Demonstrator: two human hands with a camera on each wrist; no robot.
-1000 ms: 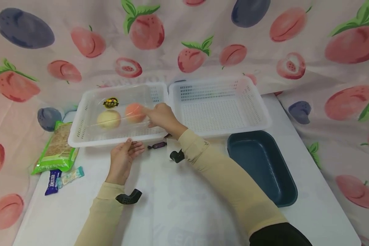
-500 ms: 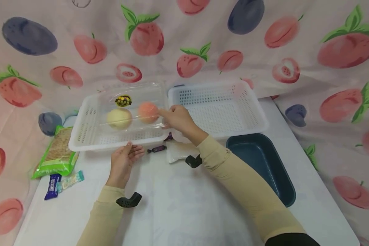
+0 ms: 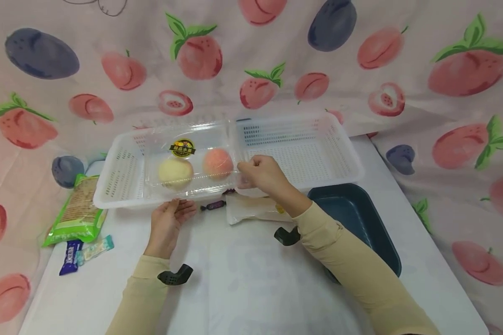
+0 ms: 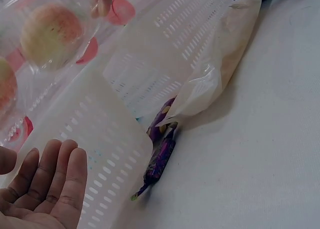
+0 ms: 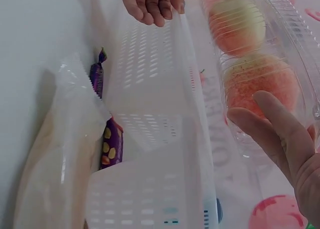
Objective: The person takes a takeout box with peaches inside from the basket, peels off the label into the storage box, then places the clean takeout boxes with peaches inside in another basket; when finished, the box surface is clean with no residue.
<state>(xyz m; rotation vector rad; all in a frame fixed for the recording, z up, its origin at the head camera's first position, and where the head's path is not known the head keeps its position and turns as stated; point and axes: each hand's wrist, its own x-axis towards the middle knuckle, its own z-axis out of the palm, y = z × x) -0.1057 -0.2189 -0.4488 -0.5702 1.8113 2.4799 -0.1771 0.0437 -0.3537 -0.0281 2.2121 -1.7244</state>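
Observation:
A clear plastic clamshell box (image 3: 163, 137) with a black-and-yellow label holds two peaches, a pale one (image 3: 175, 173) and a pinker one (image 3: 218, 163). My right hand (image 3: 265, 176) pinches the box's right end and holds it up over the left white basket (image 3: 116, 186). In the right wrist view, the right fingers (image 5: 272, 139) lie against the box beside the nearer peach. My left hand (image 3: 170, 222) is at the front rim of the left basket, palm up, its fingers (image 4: 72, 181) extended along the basket wall.
A second white basket (image 3: 352, 160) stands to the right, a dark blue tray (image 3: 362, 209) in front of it. Before the baskets lie a whitish bag (image 3: 251, 209) and a purple-wrapped candy (image 3: 213, 205). At left are a green bag (image 3: 77, 209), a blue packet (image 3: 71, 257) and a pale packet (image 3: 95, 249).
My right hand has moved the clear box with the peaches to the right and raised it, so its right end overlaps the second basket. The left hand has stayed at the rim.

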